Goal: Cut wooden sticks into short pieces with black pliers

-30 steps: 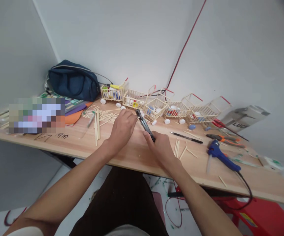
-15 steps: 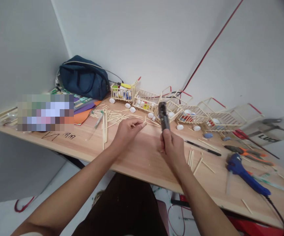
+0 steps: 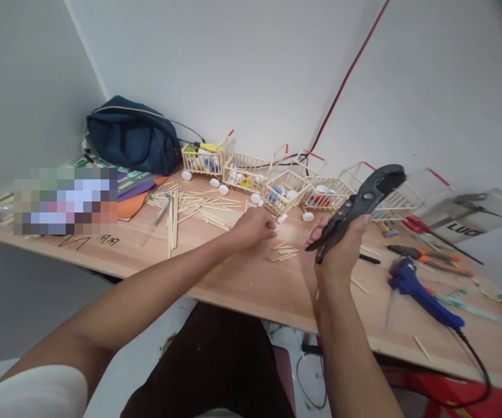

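Observation:
My right hand is wrapped around a black hand cutter with a curved, riveted head, raised over the table and pointing up to the right. My left hand is closed low over the table, its fingertips pinched together; what they hold, if anything, is hidden. Just right of those fingertips lie several short wooden sticks. Farther left, longer sticks and a loose scatter of cut pieces cover the tabletop. Behind the hands stands a row of small stick-built carts with white wheels, red-tipped handles and bottle caps inside.
At the right lie a blue glue gun with its cord and orange-handled pliers. A dark blue bag sits at the back left beside coloured paper. A utility knife rests near the sticks.
My right hand has tilted the cutter, so its head swings to the right and its side shows. My left hand has moved right and closed further. Short sticks beside it have come into view.

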A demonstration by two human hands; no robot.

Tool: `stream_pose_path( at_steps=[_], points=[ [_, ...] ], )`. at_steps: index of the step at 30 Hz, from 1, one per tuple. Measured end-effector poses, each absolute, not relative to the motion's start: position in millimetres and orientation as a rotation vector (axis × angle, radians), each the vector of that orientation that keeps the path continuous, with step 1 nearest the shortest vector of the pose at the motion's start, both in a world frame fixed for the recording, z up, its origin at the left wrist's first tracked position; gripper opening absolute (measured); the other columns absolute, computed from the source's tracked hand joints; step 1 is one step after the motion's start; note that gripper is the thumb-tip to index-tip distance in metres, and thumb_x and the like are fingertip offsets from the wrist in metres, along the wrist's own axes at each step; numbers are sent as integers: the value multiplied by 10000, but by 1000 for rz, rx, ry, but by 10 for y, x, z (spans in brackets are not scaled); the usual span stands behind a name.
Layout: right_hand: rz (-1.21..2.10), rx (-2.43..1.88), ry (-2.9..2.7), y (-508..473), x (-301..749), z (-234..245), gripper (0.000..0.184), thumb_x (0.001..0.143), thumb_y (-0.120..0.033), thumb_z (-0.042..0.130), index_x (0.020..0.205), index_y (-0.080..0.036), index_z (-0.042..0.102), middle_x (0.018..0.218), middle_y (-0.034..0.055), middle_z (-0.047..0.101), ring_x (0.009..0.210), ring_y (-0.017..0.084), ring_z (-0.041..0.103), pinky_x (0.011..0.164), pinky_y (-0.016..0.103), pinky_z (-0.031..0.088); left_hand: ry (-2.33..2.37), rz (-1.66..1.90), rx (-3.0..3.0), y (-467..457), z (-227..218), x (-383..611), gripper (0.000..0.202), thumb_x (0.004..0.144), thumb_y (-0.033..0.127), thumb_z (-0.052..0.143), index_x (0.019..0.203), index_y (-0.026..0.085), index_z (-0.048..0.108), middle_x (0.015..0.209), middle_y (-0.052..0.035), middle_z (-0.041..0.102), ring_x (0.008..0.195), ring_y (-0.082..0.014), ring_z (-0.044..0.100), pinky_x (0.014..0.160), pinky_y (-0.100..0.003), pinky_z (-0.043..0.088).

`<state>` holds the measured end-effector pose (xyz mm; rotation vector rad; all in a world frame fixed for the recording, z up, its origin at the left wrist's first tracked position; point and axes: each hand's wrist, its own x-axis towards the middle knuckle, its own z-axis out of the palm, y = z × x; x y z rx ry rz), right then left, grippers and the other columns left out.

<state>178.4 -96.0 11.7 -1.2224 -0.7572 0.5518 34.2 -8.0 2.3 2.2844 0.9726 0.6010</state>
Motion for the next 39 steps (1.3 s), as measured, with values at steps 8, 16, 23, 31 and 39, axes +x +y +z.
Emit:
stream_pose_path(
  at_steps=[8,16,23,31,39],
  points=[
    [570,-1246,-776,-974,1774,129,624,841,-736,230,722,-205,535,524,8,494,405,134,489,386,253,378,962,565,2276,-62,-93,530,109,662,156,618,581,131,685,550,-14,598,606,-139,532,561,-239,316],
    [604,-1280,-820,-958,1778,106,626,842,-741,240,742,-201,541,494,-4,510,400,133,499,401,254,400,893,576,1912,-19,-55,449,168,703,234,640,596,109,672,441,38,484,454,-80,417,492,-217,297],
    [773,-1345,-1068,-879,1778,-46,419,774,-569,616,828,-154,619,559,-18,560,469,126,528,469,252,440,570,473,1267,-116,100,257,336,656,397,768,795,101,690,632,12,573,552,-57,490,511,-178,352],
    [676,-1495,-1144,-906,1712,-104,358,716,-488,694,824,-149,654,640,6,615,605,155,560,580,283,466,510,548,1042,-317,-29,233,465,545,495,818,684,88,642,591,-3,582,504,-51,478,486,-186,322],
    [819,-1164,-936,-907,1658,-52,305,660,-400,782,772,-179,605,601,-37,552,568,123,540,573,269,475,872,834,1686,-221,88,-268,177,778,237,593,848,125,710,751,-44,691,686,-121,598,629,-222,446]
  ],
)
